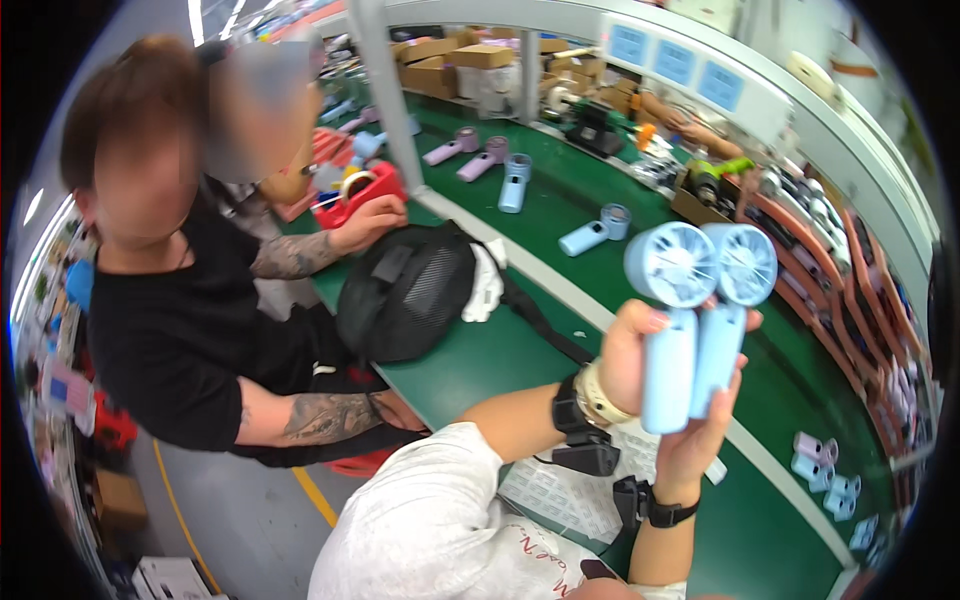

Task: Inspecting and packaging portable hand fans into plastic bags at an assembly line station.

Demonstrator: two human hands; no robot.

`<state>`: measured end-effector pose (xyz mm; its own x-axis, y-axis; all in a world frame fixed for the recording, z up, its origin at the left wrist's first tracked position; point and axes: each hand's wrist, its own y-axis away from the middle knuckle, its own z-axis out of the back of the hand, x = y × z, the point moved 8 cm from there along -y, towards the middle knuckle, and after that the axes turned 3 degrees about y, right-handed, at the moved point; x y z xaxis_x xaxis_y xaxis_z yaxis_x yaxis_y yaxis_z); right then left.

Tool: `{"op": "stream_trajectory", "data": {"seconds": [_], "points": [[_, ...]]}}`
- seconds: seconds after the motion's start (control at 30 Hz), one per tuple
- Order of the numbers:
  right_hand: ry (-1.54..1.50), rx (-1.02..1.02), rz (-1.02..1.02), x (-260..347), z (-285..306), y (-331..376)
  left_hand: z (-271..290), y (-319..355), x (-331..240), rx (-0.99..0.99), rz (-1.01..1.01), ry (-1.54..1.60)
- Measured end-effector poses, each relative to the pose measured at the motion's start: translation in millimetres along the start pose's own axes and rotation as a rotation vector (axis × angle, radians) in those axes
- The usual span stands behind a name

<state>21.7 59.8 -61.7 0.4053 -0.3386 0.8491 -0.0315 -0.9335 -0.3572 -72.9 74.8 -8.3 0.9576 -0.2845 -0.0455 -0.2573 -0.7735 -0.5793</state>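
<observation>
At right, two hands seemingly hold two fans.

A pale-blue handheld fan is held nearly upright beside a matching second fan, whose handle is tilted, its top leaning right. Both round, ribbed heads are raised uppermost, the second partly overlapped by the first; whether they are touching cannot quite be made out.
</observation>
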Motion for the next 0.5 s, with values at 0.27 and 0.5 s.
{"op": "stream_trajectory", "data": {"seconds": [0.27, 0.5], "points": [[-0.089, -0.031, 0.153, 16, 12, -4, 11, -9, -43, -0.033, -0.203, -0.360], [-0.031, 0.185, -0.220, 3, -20, 10, 18, -14, -42, 0.011, -0.243, -0.354]]}}
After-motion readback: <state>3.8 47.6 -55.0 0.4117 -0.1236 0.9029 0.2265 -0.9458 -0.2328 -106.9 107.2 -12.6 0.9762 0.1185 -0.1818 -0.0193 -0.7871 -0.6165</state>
